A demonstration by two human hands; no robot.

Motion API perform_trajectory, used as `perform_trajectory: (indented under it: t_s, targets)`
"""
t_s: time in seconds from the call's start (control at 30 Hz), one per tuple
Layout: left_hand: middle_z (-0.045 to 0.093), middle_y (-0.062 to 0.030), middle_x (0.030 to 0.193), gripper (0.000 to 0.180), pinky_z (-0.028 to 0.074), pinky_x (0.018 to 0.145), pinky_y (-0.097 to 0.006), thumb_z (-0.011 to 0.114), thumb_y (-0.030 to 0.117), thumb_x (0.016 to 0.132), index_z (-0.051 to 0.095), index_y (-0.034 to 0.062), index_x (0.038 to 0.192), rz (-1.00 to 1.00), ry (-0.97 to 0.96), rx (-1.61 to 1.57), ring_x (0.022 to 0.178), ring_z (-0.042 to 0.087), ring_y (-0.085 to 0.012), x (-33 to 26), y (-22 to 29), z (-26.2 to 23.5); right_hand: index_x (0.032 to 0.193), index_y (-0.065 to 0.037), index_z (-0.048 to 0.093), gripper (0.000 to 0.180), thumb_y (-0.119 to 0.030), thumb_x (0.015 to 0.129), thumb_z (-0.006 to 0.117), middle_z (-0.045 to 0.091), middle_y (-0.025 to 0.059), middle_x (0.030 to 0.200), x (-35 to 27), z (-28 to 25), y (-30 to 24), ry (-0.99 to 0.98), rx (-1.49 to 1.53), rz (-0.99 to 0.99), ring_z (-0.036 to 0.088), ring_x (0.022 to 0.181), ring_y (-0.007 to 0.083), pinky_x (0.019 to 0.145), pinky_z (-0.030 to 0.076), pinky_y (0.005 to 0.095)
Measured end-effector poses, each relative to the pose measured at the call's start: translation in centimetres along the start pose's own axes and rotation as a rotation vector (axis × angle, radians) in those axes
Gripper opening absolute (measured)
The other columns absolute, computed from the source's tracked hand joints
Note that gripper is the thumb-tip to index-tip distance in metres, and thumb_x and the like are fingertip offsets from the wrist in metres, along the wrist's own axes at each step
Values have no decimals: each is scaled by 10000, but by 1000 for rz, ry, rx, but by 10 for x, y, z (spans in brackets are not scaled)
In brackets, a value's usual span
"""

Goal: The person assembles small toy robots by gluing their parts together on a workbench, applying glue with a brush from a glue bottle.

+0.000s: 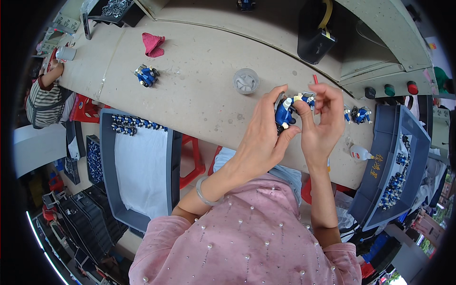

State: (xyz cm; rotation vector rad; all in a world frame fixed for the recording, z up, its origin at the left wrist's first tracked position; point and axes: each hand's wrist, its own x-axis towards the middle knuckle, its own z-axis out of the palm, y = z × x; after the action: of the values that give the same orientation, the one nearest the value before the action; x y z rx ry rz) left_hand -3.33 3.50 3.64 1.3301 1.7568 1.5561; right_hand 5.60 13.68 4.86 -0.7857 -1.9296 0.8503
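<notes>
My left hand grips a small blue toy figure with white and yellow parts, over the front part of the beige workbench. My right hand meets it from the right, fingertips on the figure's upper part, and a thin red stick pokes up behind those fingers. A pale bangle circles my left wrist. I wear a pink top with pearl beads.
A round clear container stands just left of my hands. Loose blue figures and a red cloth lie farther left. A grey tray holds a row of figures; another grey bin sits right. A glue bottle lies nearby.
</notes>
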Motion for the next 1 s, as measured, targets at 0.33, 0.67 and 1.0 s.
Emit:
perform_trajectory:
  t_s: [0.33, 0.67, 1.0]
  targets:
    - [498, -252, 1158, 615, 424, 883, -375, 556, 243, 943, 237, -31, 1393, -164, -92, -269, 975, 550, -351, -4, 25, -17, 958, -84, 693, 427, 55, 556, 655, 547, 68, 916, 9, -16, -4, -138, -410, -594, 529, 732, 214, 612, 421, 318]
    - [562, -122, 1071, 485, 485, 839, -287, 533, 105, 928, 341, 17, 1364, -223, 133, -507, 919, 575, -167, -3, -11, -61, 1095, 8, 634, 232, -43, 882, 558, 641, 61, 842, 45, -31, 29, 68, -124, 173, 566, 691, 75, 643, 456, 235]
    - [629, -87, 1020, 315, 496, 815, -262, 536, -50, 846, 540, 7, 1156, -29, 468, -142, 899, 610, -132, 60, -82, -148, 918, -8, 687, 231, -227, 871, 630, 668, 147, 810, 112, 0, 66, 323, -507, -7, 630, 694, 255, 659, 484, 379]
